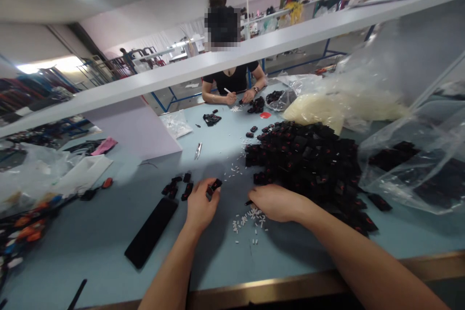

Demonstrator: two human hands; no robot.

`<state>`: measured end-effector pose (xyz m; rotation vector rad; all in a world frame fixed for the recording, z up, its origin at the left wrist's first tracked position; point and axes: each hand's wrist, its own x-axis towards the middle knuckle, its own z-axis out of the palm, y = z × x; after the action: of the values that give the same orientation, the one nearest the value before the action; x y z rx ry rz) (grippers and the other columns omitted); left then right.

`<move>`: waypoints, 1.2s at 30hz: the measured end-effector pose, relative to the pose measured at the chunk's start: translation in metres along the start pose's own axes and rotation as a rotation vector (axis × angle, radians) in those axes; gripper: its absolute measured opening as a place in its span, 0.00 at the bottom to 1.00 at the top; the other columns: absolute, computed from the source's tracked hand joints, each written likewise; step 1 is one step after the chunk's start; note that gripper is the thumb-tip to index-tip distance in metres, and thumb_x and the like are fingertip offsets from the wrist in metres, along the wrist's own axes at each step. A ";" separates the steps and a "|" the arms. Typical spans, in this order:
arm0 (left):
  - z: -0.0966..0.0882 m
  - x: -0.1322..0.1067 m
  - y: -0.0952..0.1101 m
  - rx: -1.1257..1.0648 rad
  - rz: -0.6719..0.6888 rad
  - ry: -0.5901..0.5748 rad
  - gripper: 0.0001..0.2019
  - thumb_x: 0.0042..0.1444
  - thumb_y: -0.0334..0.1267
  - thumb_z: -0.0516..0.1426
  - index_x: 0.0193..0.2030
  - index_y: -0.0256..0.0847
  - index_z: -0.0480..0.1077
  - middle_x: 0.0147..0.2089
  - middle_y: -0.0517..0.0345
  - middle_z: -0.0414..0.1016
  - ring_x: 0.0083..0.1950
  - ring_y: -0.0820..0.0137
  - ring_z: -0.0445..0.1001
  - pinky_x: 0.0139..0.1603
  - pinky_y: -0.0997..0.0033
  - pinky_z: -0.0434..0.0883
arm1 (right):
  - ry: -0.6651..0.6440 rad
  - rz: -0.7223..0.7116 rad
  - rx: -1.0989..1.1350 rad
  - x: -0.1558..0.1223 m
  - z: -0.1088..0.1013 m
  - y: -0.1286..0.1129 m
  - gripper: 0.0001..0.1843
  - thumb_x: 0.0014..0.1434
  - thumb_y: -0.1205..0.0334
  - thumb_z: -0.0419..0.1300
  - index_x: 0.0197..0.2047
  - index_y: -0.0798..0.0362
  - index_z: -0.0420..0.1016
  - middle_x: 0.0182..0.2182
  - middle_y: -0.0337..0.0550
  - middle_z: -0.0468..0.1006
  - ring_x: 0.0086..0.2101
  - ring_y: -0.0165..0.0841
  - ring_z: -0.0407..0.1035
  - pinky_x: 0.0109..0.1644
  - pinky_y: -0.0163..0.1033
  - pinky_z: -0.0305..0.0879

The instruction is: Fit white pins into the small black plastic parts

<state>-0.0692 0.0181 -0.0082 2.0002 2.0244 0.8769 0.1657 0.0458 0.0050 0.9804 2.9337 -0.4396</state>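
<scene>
My left hand (201, 206) is closed on a small black rectangular piece (217, 184), pinched between thumb and fingers. Several similar black pieces (175, 186) lie just left of it. My right hand (276, 202) is low over the table, its fingers closed around a small dark thing (249, 202); only its tip shows, so its kind is unclear. Tiny white pieces (240, 223) are scattered below and beside those fingertips. Right behind my right hand rises a big heap of black pieces with red marks (301, 155).
A black phone (151, 232) lies left of my left forearm. Small metal snips (198, 150) rest farther back. Clear plastic bags (417, 169) stand at right. A white shelf (174, 72) crosses above the table. Opposite, a person (236, 82) works with a white pen-like tool.
</scene>
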 end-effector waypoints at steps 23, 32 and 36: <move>0.016 -0.018 0.023 -1.265 -0.378 -0.371 0.16 0.46 0.34 0.65 0.44 0.40 0.71 0.39 0.57 0.72 0.31 0.70 0.76 0.31 0.69 0.72 | 0.312 0.143 0.839 0.016 0.004 0.002 0.06 0.59 0.65 0.55 0.36 0.55 0.73 0.32 0.42 0.77 0.33 0.33 0.68 0.36 0.34 0.61; 0.017 -0.021 0.026 -1.405 -0.430 -0.408 0.20 0.49 0.37 0.67 0.49 0.38 0.70 0.43 0.50 0.77 0.37 0.64 0.80 0.41 0.62 0.76 | 0.387 0.182 1.262 0.021 0.009 -0.001 0.14 0.55 0.51 0.61 0.29 0.55 0.70 0.22 0.35 0.65 0.25 0.28 0.55 0.29 0.34 0.53; 0.017 -0.021 0.024 -1.403 -0.420 -0.369 0.19 0.48 0.37 0.67 0.46 0.39 0.70 0.39 0.53 0.77 0.35 0.64 0.80 0.37 0.63 0.77 | 0.383 0.180 1.296 0.021 0.007 -0.005 0.15 0.54 0.50 0.61 0.30 0.55 0.71 0.23 0.35 0.65 0.25 0.28 0.54 0.29 0.34 0.52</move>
<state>-0.0375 0.0012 -0.0159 0.8064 0.9532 1.1728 0.1456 0.0519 -0.0028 1.4297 2.5197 -2.4988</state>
